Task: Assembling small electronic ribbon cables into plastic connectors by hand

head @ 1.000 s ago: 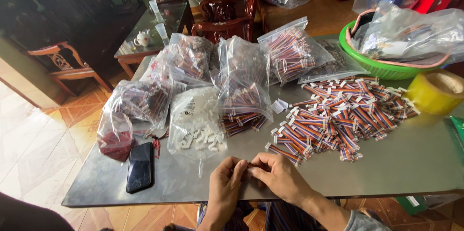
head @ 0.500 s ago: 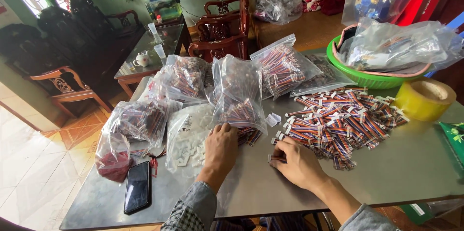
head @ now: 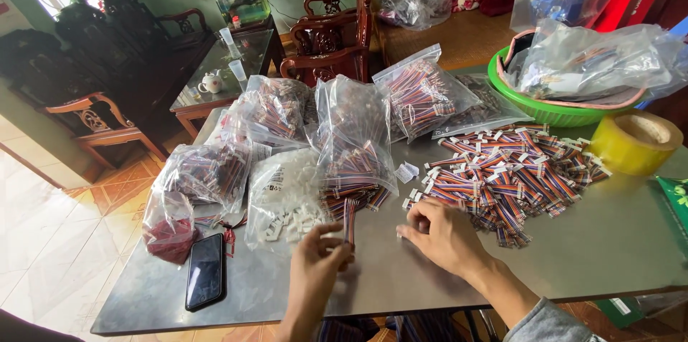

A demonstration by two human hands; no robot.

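Note:
My left hand [head: 319, 265] pinches the lower end of a short multicoloured ribbon cable [head: 350, 214], which stands upright just in front of an open plastic bag of the same cables [head: 355, 163]. My right hand [head: 443, 238] rests knuckles-up on the grey metal table [head: 609, 242], fingers curled at the near edge of a loose pile of ribbon cables with white connectors [head: 512, 174]. Whether those fingers hold anything is hidden. A bag of small white connectors [head: 283, 195] lies to the left of my left hand.
Several more bags of cables [head: 208, 170] crowd the left and back of the table. A black phone [head: 206, 270] lies front left, a yellow tape roll [head: 634, 143] right, a green basin of plastic bags [head: 552, 113] behind. Wooden chairs [head: 333, 34] and a glass side table [head: 215, 77] stand beyond.
My left hand has drawn back from the cable bag toward me and now holds one ribbon cable upright. My right hand stays at the pile's edge.

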